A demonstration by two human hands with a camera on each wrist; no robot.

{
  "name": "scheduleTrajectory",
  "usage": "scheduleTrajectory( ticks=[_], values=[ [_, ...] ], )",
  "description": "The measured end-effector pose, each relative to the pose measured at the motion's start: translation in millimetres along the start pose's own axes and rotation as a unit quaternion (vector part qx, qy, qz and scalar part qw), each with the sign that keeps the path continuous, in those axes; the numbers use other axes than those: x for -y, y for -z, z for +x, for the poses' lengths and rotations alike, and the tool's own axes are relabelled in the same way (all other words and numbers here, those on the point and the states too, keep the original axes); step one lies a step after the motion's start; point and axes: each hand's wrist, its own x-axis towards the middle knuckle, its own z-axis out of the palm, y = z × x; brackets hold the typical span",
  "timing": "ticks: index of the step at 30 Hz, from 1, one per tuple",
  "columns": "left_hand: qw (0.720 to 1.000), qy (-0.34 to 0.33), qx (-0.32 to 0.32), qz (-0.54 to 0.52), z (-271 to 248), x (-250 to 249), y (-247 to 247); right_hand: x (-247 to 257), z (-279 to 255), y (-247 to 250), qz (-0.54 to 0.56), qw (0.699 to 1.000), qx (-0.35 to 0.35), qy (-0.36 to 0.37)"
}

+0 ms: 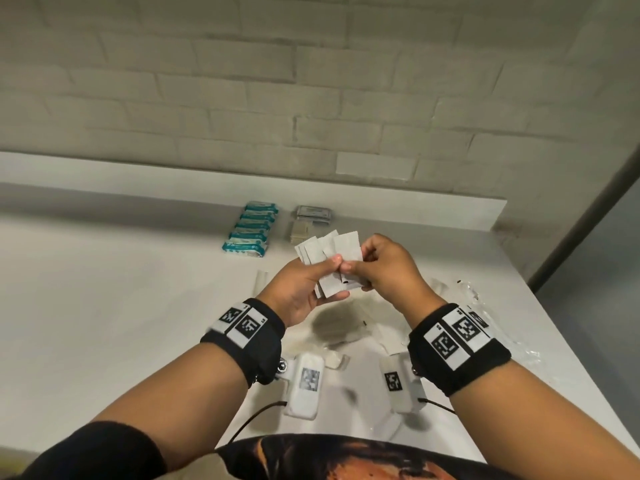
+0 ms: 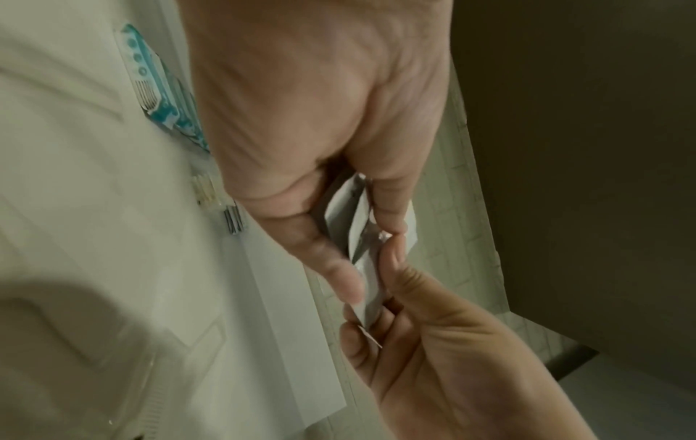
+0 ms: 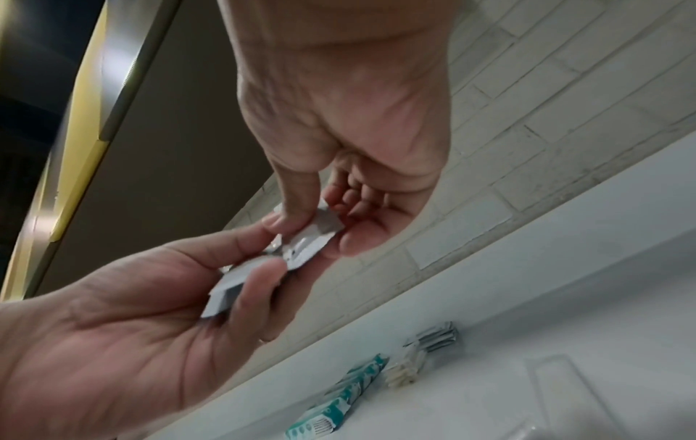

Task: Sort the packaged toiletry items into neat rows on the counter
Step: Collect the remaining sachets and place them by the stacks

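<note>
Sachets (image 1: 327, 261), thin, white and fanned out, are pinched between the thumb and fingers of the left hand (image 1: 301, 289) above the counter (image 1: 104, 306), and one of them is gripped by the right hand (image 1: 388, 268) at its edge. At 11 o'clock from the hands, teal packets (image 1: 250, 226) are lined in a row; grey and beige packets (image 1: 310, 220) are stacked just beside it at 12 o'clock. Loose clear wrappers (image 1: 474, 296) lie at 3 o'clock.

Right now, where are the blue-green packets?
In the head view, the teal packets lie in a neat row at the back of the counter, left of the grey packets and beyond both hands.
</note>
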Motion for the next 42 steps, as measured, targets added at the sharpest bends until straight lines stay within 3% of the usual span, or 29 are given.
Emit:
scheduleTrajectory(
  ticks=[3, 7, 9, 14, 20, 23, 27, 30, 36, 42],
  values=[
    [1.0, -0.003, -0.015, -0.001, -1.7, -2.0, 16.2, 3.4, 0.4, -11.1, 0.019, 1.0, 0.011, -0.01],
    [0.999, -0.002, -0.05, 0.003, -1.0, -1.2, 28.1, 7.2, 1.4, -13.6, 0.103, 0.992, -0.065, -0.038],
    [0.998, -0.005, -0.06, -0.005, -0.9, -1.4, 30.6, 9.3, 0.2, -16.0, 0.135, 0.988, -0.059, -0.053],
    [1.0, 0.002, -0.028, -0.003, -2.9, -2.2, 32.1, 11.2, -10.4, -44.5, 0.063, 0.997, 0.044, -0.001],
    [0.999, -0.004, -0.046, 0.016, -5.6, -1.8, 40.8, 12.8, -15.9, -74.6, 0.034, 0.997, -0.024, 0.064],
    [0.999, 0.0, -0.052, 0.014, -6.2, -4.1, 50.3, 10.2, -19.4, -87.4, 0.034, 0.997, -0.018, 0.062],
    [0.994, 0.025, -0.067, -0.078, -7.2, -11.3, 68.0, 3.8, -16.2, -101.9, 0.006, 0.999, -0.003, 0.048],
    [0.997, 0.026, -0.047, -0.058, -7.0, -14.4, 80.6, 1.7, -12.3, -111.8, -0.011, 0.998, 0.021, 0.054],
    [0.999, 0.017, -0.016, -0.044, -0.4, -22.4, 96.4, -2.4, 3.0, -109.4, 0.086, 0.996, -0.022, 0.01],
    [0.997, 0.028, -0.069, -0.033, 17.1, -16.2, 99.9, 0.6, 13.7, -90.2, 0.203, 0.977, -0.025, -0.059]
  ],
)
